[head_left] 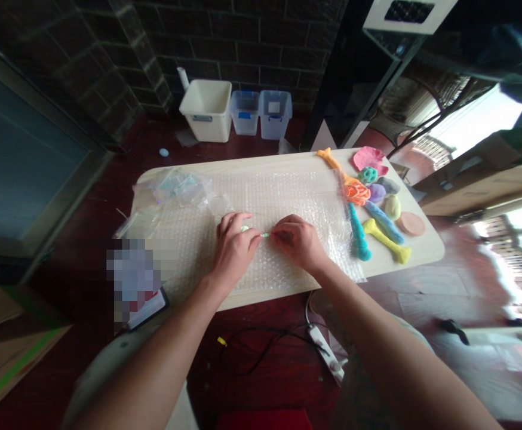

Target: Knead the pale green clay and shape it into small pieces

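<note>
Between my two hands runs a thin pale green strand (265,235), which looks like soft modelling clay. My left hand (238,239) pinches its left end, and a bit more pale green shows by the thumb and fingers. The right end is pinched in the fingertips of my right hand (297,239); the fingers hide that end. Both hands are just over a sheet of bubble wrap (283,197) spread on the pale wooden table (426,242).
Colourful clay shapes lie at the table's right: a teal twisted stick (358,233), a yellow bone shape (389,242), an orange piece (357,192), a pink piece (369,160). Clear plastic bags (178,188) lie at left. Bins (207,110) stand behind; a power strip (326,353) lies below.
</note>
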Available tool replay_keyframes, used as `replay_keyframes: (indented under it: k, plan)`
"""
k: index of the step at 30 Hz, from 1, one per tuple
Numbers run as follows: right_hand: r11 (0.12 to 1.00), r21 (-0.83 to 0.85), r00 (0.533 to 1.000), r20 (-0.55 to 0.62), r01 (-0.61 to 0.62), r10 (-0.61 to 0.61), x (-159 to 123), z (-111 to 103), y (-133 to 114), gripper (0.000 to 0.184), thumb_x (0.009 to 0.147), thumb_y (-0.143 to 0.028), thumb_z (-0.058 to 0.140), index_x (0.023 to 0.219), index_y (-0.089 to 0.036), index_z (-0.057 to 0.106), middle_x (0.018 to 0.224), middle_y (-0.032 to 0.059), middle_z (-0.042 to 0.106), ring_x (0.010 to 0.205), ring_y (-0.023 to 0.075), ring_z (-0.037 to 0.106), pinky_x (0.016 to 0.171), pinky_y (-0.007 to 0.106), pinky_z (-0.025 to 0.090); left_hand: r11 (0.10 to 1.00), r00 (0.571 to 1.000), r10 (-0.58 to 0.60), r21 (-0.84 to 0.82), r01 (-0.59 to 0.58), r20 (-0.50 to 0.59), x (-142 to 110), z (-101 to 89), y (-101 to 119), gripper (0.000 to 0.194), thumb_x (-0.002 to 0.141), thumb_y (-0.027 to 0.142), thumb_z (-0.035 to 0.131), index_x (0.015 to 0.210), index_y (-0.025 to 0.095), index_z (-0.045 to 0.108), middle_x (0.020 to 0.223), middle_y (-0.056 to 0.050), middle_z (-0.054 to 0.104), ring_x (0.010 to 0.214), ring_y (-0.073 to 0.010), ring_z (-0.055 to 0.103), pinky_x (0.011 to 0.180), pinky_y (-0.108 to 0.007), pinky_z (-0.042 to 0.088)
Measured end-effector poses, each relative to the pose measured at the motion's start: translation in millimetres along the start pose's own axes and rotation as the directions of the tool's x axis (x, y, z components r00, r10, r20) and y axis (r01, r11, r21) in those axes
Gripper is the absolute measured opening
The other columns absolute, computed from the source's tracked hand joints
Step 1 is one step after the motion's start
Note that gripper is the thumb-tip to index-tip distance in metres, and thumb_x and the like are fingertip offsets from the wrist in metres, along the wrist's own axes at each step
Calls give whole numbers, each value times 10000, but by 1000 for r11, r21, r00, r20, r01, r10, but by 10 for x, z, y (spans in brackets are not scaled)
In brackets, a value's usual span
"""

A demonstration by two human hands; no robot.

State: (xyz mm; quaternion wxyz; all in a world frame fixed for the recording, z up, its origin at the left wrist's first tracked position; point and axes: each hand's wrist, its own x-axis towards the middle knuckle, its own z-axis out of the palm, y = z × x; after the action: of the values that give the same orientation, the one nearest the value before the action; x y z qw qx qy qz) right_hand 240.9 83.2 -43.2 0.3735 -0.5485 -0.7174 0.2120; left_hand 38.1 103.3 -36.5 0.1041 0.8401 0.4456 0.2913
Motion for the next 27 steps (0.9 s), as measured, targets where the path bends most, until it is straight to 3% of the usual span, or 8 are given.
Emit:
replay_keyframes:
  k: [27]
  plan:
    - [1000,-3,999,51,5,-5,2,-51,-19,133,850,-163,760,972,-191,804,967,95,729,848,218,701,751,333,566,998,1000,-4,-59,3,-7,-3,2,-33,89,908,182,719,887,206,802,1212,-116,673,1183,-316,555,1029,-517,519]
